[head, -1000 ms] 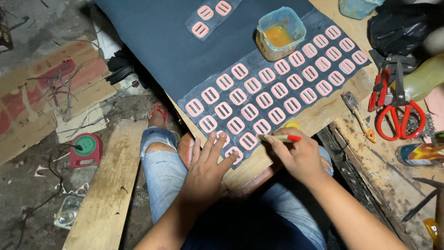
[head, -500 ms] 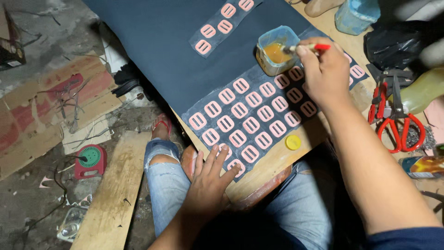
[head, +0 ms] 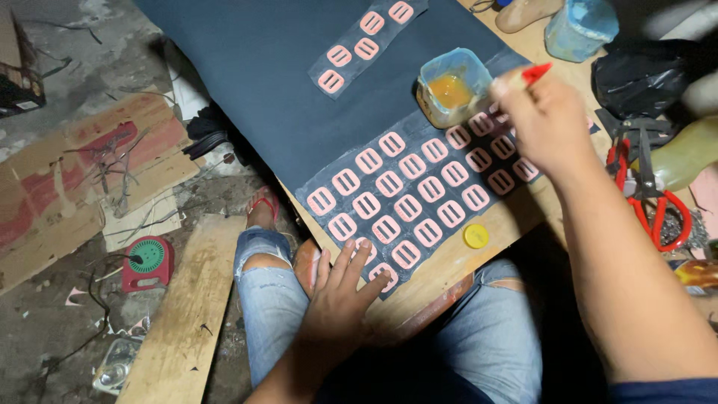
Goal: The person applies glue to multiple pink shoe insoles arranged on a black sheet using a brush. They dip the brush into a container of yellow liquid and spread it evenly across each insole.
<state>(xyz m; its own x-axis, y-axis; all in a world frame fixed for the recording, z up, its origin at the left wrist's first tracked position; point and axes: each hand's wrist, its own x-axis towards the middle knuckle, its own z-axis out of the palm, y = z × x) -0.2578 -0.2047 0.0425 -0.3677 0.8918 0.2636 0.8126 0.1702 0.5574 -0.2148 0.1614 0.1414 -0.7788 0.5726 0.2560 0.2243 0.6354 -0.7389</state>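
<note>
The person wears light blue ripped jeans torn open at the left knee, a dark blue sleeve edge on the right arm, and a red flip-flop. Both hands are bare.

Brush tip is hidden behind right hand; only the red handle end is seen beside the glue cup. Several pink buckles right of the cup are covered by that hand. Nearest corner of the dark sheet is masked by left hand. Scissors, far right of cup, are blurred; top-right objs are cut off by the edge.
</note>
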